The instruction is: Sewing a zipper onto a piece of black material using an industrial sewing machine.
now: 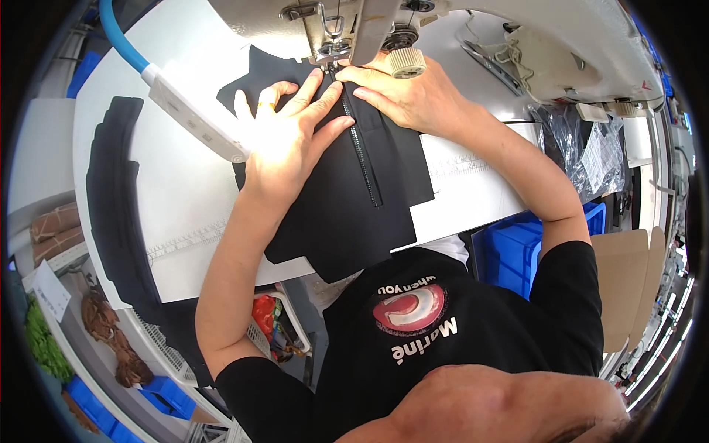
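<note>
A black fabric piece [332, 236] lies on the white sewing table, its upper end under the presser foot [332, 53] of a sewing machine [487, 18]. A dark zipper [360, 148] runs down the middle of the fabric from the foot. My left hand [284, 140] rests on the cloth left of the zipper, fingers spread, with the fingertips close to the foot. From the right, my right hand [428, 96] presses its stretched fingers on the fabric beside the zipper top. The machine's round knob [407, 63] hides part of that hand.
A white lamp head [196, 114] on a blue neck hangs just left of my left hand. Long black fabric strips [114, 199] lie along the table's left edge. Blue crates [509, 251], a clear plastic bag [591, 151] and cardboard [628, 280] are at right. Below stands a white basket [297, 317].
</note>
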`<state>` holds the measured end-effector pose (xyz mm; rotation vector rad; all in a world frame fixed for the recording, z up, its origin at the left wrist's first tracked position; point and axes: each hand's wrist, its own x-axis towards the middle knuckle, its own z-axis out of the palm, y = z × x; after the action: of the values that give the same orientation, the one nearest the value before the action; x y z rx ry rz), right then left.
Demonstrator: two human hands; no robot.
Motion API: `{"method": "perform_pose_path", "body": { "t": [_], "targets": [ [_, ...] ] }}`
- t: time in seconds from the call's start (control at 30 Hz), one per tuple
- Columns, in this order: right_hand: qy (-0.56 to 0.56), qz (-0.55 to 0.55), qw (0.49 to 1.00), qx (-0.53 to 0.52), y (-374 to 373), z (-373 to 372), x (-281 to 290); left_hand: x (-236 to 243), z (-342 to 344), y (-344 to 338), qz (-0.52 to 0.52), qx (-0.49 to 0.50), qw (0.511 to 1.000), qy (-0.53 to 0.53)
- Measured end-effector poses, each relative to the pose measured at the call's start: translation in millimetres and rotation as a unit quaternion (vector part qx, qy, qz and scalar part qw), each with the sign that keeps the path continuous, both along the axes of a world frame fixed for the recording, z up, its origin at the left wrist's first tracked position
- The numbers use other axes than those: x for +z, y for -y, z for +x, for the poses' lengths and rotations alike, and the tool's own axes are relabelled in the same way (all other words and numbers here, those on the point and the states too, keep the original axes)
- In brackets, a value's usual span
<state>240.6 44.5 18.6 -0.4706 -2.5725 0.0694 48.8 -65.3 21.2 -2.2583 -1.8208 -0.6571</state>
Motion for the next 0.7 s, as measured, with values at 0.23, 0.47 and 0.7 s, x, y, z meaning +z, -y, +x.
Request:
{"method": "perform_pose_path", "body": {
  "t": [0.23,0.47,0.7],
  "targets": [
    [-0.017,0.005,1.000,-0.005,0.7,-2.2,1.9,-3.3,2.4,4.4,0.032,0.009,0.999,-0.039],
    [-0.008,0.013,1.000,-0.017,-4.7,-2.6,-2.3,-5.5,-2.6,-6.4,0.052,0.013,0.998,-0.040],
    [-0.114,0.082,0.989,0.054,-1.5,3.3,3.7,-5.7,-1.4,-2.2,0.042,0.024,0.997,-0.056]
  ]
}}
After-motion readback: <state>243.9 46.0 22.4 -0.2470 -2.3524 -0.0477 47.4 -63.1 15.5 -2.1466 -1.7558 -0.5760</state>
